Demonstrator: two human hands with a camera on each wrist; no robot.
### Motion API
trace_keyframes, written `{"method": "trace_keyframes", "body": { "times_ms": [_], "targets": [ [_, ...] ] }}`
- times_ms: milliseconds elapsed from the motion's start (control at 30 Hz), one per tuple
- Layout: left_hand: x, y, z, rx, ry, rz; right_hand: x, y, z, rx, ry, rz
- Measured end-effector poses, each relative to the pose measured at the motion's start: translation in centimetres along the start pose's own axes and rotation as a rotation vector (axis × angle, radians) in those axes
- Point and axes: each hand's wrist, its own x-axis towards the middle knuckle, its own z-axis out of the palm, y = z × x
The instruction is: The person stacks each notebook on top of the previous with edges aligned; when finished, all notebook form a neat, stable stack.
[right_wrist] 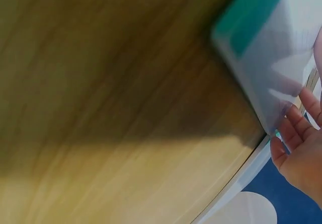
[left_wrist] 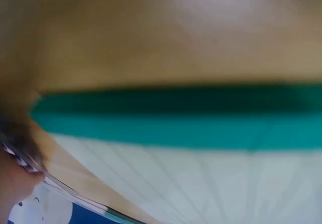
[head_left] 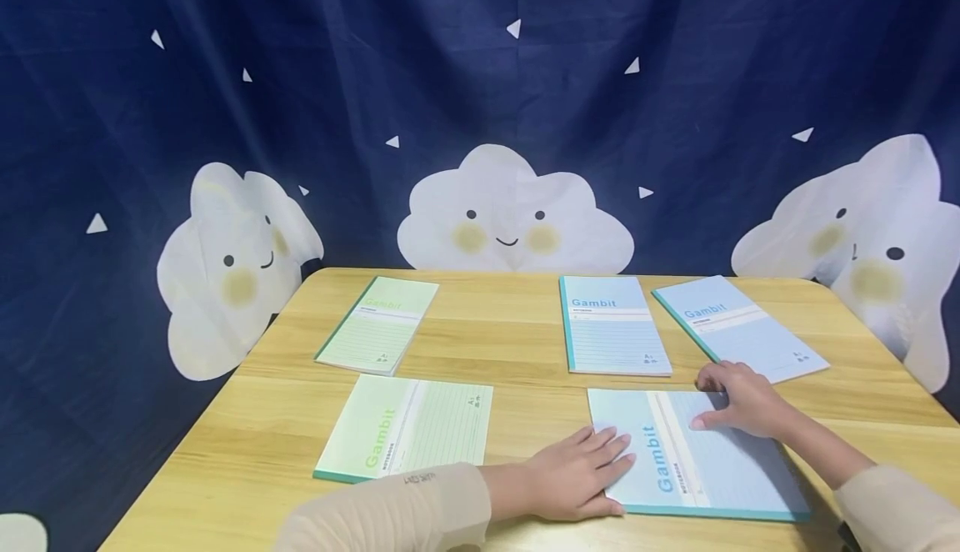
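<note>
A light blue notebook (head_left: 720,460) lies sideways at the table's right front, its teal spine along the near edge. My left hand (head_left: 573,473) rests beside it with straight, slightly spread fingers (head_left: 617,452) over its left edge. At the far edge of that notebook is my right hand (head_left: 742,402), thumb on the cover, fingertips bent down just past the edge. The right wrist view shows relaxed fingers (right_wrist: 292,128) at the notebook (right_wrist: 276,53). A teal spine (left_wrist: 166,123) fills much of the left wrist view, blurred.
Two more blue notebooks, one upright (head_left: 615,331) and one angled (head_left: 738,335), lie behind. On the left are two green notebooks, one at the back (head_left: 378,323) and one in front (head_left: 420,427). A dark blue cloud-patterned curtain (head_left: 450,77) hangs behind the wooden table (head_left: 525,410).
</note>
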Motion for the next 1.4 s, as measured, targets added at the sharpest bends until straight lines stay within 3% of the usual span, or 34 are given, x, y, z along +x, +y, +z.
{"method": "trace_keyframes", "body": {
  "times_ms": [267,567,667,767,1000,1067,1233,1333,1400],
  "targets": [
    [-0.3,-1.9,-0.1,0.055,-0.022,0.089,-0.7,-0.4,-0.2,-0.066,-0.025,0.007],
    [-0.6,-3.5,-0.1,0.051,-0.061,0.124,-1.9,-0.6,0.0,0.014,-0.042,0.014],
    [-0.6,-4.0,0.0,0.054,-0.060,0.122,-2.1,-0.5,-0.2,0.106,-0.081,0.009],
    [-0.7,-4.3,0.1,0.036,-0.061,0.113,-2.3,-0.1,-0.6,0.217,-0.118,-0.053],
    [-0.8,-5.1,0.3,0.003,-0.055,0.081,-2.2,1.4,-1.7,0.524,-0.158,-0.439],
    [-0.9,-5.4,0.3,0.004,-0.051,0.065,-2.1,1.6,-2.0,0.582,-0.210,-0.489],
    [-1.1,-6.2,0.5,-0.039,-0.032,0.028,-2.2,1.7,-2.9,0.709,-0.339,-0.456],
    [-1.3,-6.5,0.7,-0.160,0.006,-0.046,-2.4,1.4,-3.3,0.782,-0.361,-0.416],
    [-1.4,-6.7,0.8,-0.295,0.056,-0.127,-2.5,1.2,-3.7,0.826,-0.363,-0.404]
  ]
}}
